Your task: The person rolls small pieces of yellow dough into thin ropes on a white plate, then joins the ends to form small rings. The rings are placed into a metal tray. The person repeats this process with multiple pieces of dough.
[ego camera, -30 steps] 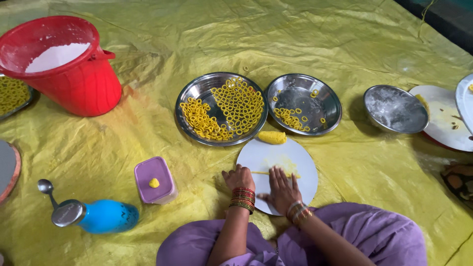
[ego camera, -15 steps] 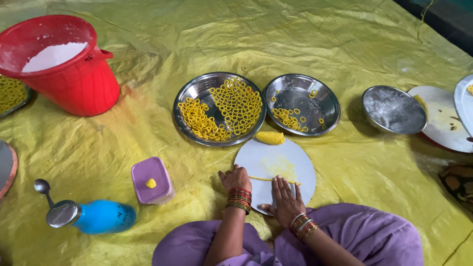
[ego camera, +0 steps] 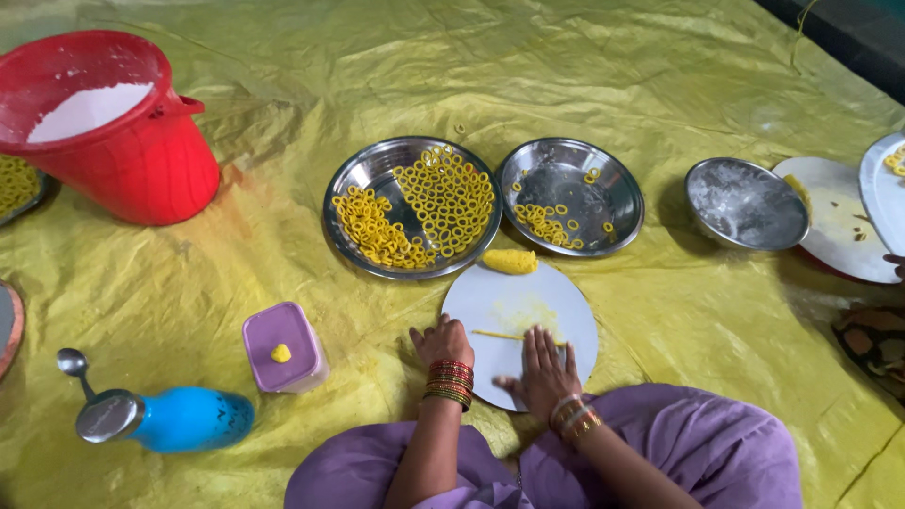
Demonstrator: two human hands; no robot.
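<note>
The person wears loose lilac-purple cloth garments (ego camera: 698, 448); stacked red and gold bangles (ego camera: 450, 381) ring the left wrist, thinner gold and red bangles (ego camera: 575, 421) the right.

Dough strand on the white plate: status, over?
Right hand flat on thin dough strand, fingers spread. Left hand rests at white plate edge. Dough lump on plate's far rim; nothing in the way.

Soft, even daylight falls over my yellow sheet (ego camera: 283, 245), shadows faint beside the red bucket (ego camera: 113, 132), mild glare on the steel plates (ego camera: 368, 174) (edges slightly stretched), focus sharp throughout.
</note>
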